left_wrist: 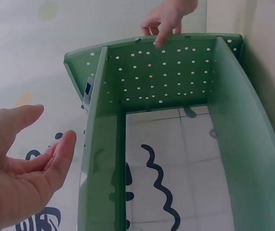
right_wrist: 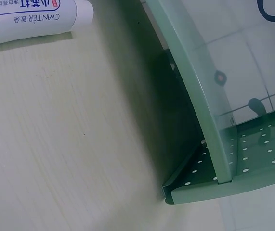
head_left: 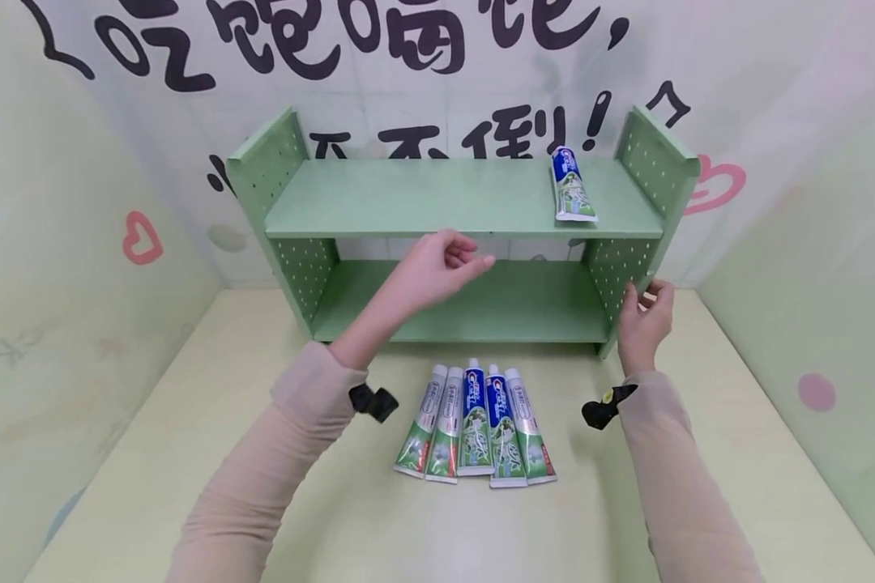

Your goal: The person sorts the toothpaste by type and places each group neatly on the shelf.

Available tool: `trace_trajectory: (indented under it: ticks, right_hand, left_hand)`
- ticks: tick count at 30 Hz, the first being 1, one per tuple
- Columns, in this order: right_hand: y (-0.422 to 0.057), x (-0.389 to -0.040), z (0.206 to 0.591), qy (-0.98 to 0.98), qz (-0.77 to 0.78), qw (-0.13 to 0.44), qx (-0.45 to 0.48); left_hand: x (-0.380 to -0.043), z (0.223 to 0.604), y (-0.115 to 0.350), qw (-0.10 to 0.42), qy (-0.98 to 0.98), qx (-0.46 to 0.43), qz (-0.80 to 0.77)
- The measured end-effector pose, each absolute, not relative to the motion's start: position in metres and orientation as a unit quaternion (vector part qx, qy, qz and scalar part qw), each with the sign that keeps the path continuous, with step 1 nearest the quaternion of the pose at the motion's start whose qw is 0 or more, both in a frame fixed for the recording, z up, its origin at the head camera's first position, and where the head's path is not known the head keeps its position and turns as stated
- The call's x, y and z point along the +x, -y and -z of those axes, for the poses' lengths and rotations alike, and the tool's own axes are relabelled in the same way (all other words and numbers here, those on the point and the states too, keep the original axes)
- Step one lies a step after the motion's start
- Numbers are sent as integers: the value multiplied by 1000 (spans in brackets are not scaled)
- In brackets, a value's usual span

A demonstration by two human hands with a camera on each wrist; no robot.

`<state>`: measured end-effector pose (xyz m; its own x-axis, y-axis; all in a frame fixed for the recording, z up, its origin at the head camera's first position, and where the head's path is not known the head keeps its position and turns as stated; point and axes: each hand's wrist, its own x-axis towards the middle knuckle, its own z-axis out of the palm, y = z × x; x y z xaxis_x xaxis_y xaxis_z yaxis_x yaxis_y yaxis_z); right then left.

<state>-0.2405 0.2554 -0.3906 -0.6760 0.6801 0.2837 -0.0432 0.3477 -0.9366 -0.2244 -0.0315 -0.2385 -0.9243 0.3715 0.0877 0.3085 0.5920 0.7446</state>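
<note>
A green two-tier shelf stands against the back wall. Its right side panel has its front edge pinched between the thumb and fingers of my right hand; the left wrist view also shows that hand at the panel. My left hand hovers before the upper board with loosely bent fingers and nothing in them. On the upper board, toward the right, lies a blue-and-green toothpaste tube. Several more toothpaste tubes lie fanned on the table, including a blue-and-green tube and a white-and-green tube.
The pale table runs between a left wall and a right wall. Behind the shelf is a wall with large black lettering. The shelf's lower board sits just above the table.
</note>
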Motion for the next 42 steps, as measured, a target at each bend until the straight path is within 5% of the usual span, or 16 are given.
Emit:
trace_trajectory:
  ticks: [12,23,32,42]
  right_hand:
    - [-264,-245,387,748,-530,337,-214]
    - [-261,-246,387,745,-533,345,-205]
    - [-261,-248,387,744,-542,332,-207]
    - [-261,-250,390,739,-552,323,-212]
  left_hand:
    - [-206,318,69,36,-890,164,-424]
    - [-199,387,83,90,-895,116,-421]
    - [-190,424,90,168,-913,74,-364]
    - [-181,443,94,195,-914,64,-351]
